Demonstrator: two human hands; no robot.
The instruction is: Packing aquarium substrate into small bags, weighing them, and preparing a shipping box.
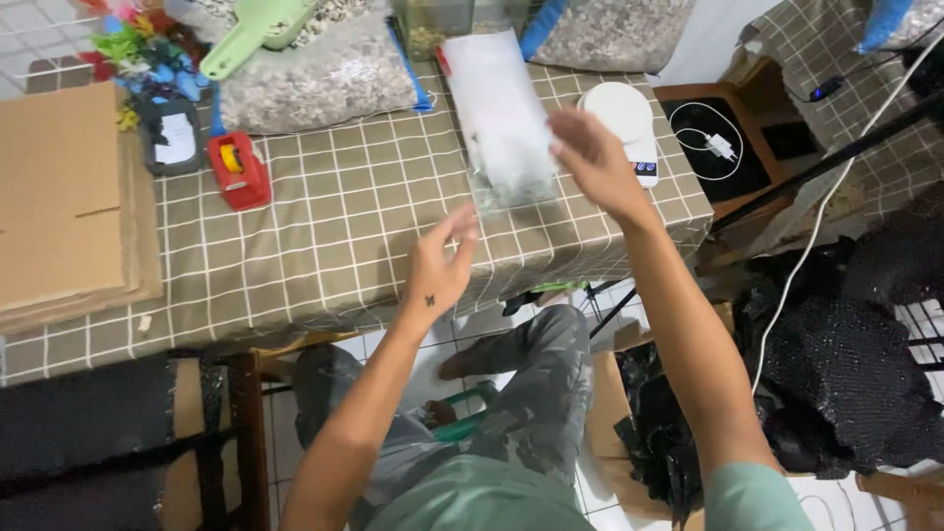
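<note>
- Checked cloth covers the bench (324, 246), with flat cardboard (59, 197) and a red tape dispenser (238, 170) at its left.
- Left hand (438, 270) hovers loosely open, empty.
- Clear plastic bag (501, 118) lies mid-bench.
- Right hand (590, 157), blurred, fingers spread, hangs just beside the bag.
- White scale (619, 113) sits behind it.

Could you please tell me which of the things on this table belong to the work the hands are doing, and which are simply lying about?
In hand:
clear plastic bag, at the right hand
left hand, open just below it

Lying about:
white scale
red tape dispenser
green scoop
cardboard sheets
</note>
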